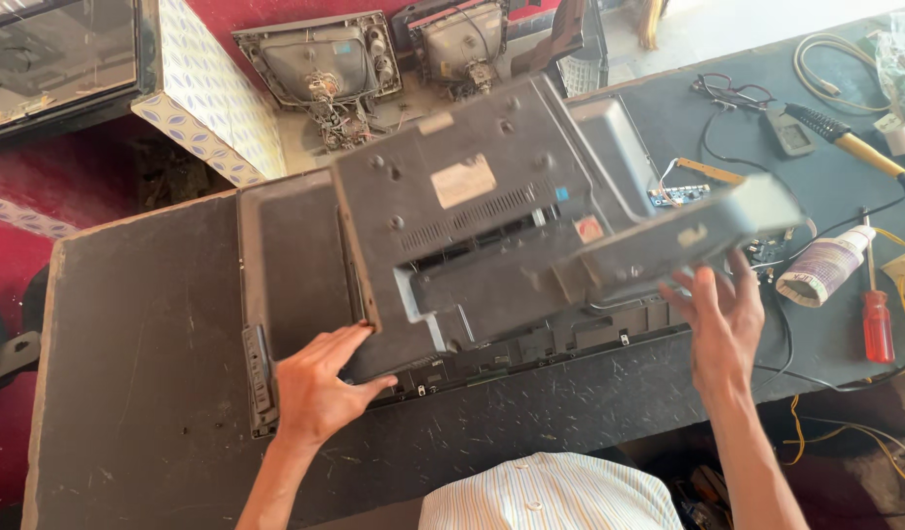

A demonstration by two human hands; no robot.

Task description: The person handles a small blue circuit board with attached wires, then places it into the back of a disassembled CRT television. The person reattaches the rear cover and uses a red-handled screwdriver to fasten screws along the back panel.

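A flat television [295, 265] lies face down on the dark worktable [138, 373]. Its grey plastic back cover [472, 206] is lifted and tilted above it, with the stand base [688, 236] sticking out to the right. My left hand [320, 388] presses flat on the set's lower left edge, fingers under the cover's corner. My right hand [722, 319] is spread open beneath the stand base, fingertips touching its underside and propping it up.
To the right lie a soldering iron [845, 137], a red screwdriver [877, 324], a white tube [825, 265], a small circuit board [683, 191] and loose cables. Two old tube chassis [320, 69] stand on the floor behind. A patterned box [212, 98] sits at the back left.
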